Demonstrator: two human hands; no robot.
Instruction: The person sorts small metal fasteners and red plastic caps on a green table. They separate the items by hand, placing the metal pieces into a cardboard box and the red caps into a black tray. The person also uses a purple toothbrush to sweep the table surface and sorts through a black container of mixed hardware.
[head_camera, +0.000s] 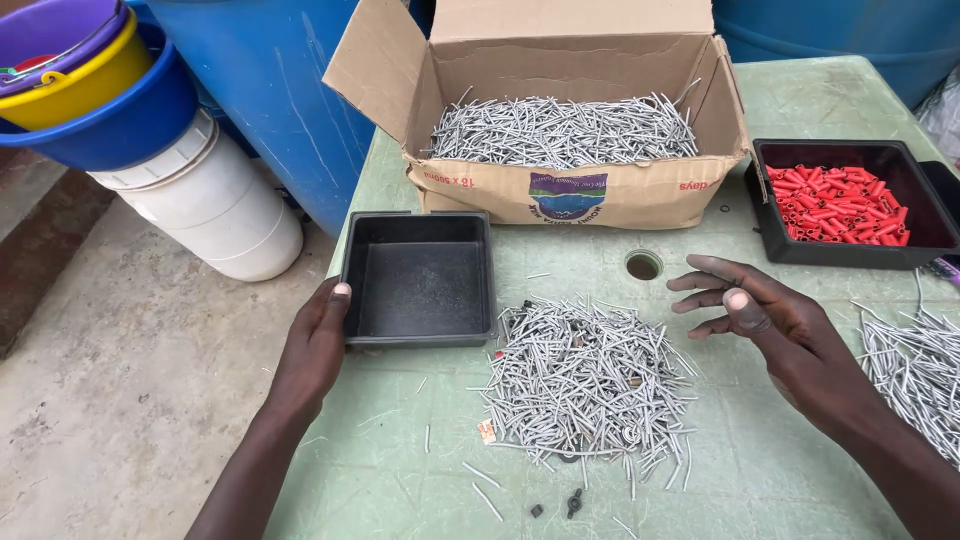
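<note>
Head view cuts off both forearms at the lower edge, and a second pile of grey pins beyond the right hand runs out of the picture at the right; the tiny dark bits near the bottom edge are too small to tell apart. Left hand grips the near left rim of the empty black tray, thumb over the rim and the other fingers hidden beneath it. That tray is nearly square, its sides roughly in line with the table edge, open side up. Right hand hovers open and empty, fingers loosely spread and pointing towards the left hand. Between the two hands, just beside the tray's right near corner, lies the loose heap of grey pins, pins pointing every way. Beyond the hands stands an open cardboard box full of the same pins, and beyond the right hand a black tray of red sleeves
</note>
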